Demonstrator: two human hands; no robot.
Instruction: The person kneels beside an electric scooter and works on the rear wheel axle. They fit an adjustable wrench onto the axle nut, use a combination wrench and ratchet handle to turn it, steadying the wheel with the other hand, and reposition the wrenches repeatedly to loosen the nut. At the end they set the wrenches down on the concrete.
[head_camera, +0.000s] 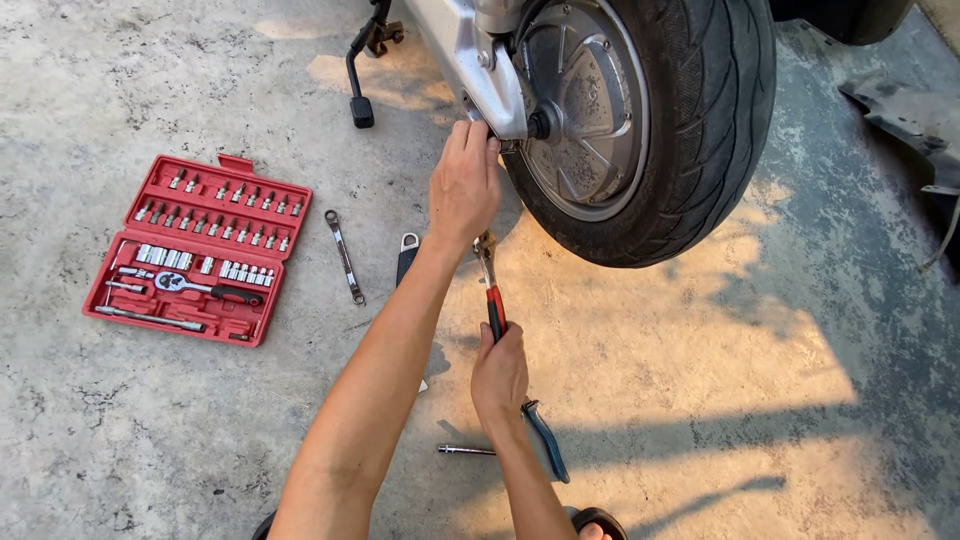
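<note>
Work is underway: left hand (463, 185) fingertips pinch something unseen under the silver metal swingarm (470, 60); red-handled pliers (491, 285) are gripped by the right hand (499, 375), tyre (700, 120) beyond.

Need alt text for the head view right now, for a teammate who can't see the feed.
The left hand reaches up to the silver swingarm beside a scooter's rear wheel, while the right hand grips a red-handled wrench pointing up toward it. On the concrete floor to the left lie an open red socket set and a loose spanner.
</note>
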